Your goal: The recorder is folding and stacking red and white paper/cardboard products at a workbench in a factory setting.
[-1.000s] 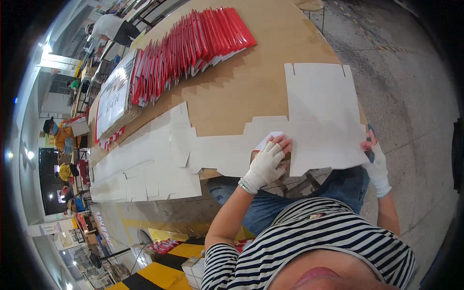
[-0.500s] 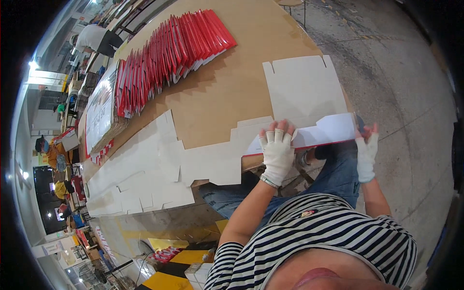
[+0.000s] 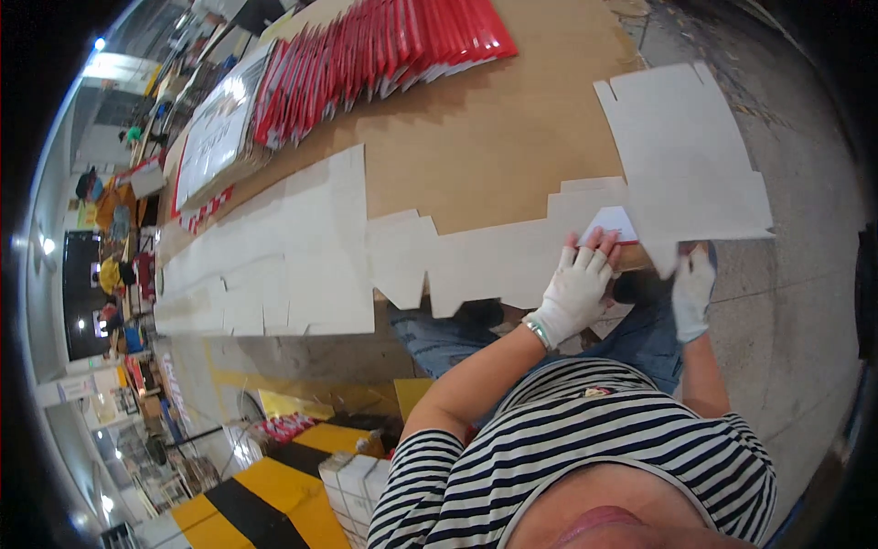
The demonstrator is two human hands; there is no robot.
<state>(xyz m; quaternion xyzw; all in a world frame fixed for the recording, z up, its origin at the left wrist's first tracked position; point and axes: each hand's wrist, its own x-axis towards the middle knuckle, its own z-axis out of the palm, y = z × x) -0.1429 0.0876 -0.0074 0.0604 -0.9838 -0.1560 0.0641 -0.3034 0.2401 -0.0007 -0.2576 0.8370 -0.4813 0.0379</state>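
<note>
A flat die-cut cardboard blank point(image 3: 686, 151), pale on its upper face, lies at the table's right edge, overhanging it. My left hand point(image 3: 574, 291), in a white fingerless glove, rests with its fingers stretched on a small white flap point(image 3: 610, 222) with a red edge, beside the blank. My right hand point(image 3: 694, 291), gloved alike, is at the blank's near edge, fingers curled against a bent-down corner; the fingertips are partly hidden. Left of my left hand, more pale die-cut blanks point(image 3: 485, 256) lie overlapping along the near side of the table.
Many folded red-and-white pieces point(image 3: 393, 50) stand in a leaning row on the brown tabletop point(image 3: 494, 137). At their left end is a plastic-wrapped stack point(image 3: 219, 137). Lower left are a yellow-and-black striped surface point(image 3: 265, 494) and a white strapped box point(image 3: 352, 485). People stand in the far left background.
The long white, red-edged strip between my hands is mostly out of sight; only its short end shows under my left fingers. The view has shifted, and my right fingers have curled in.
</note>
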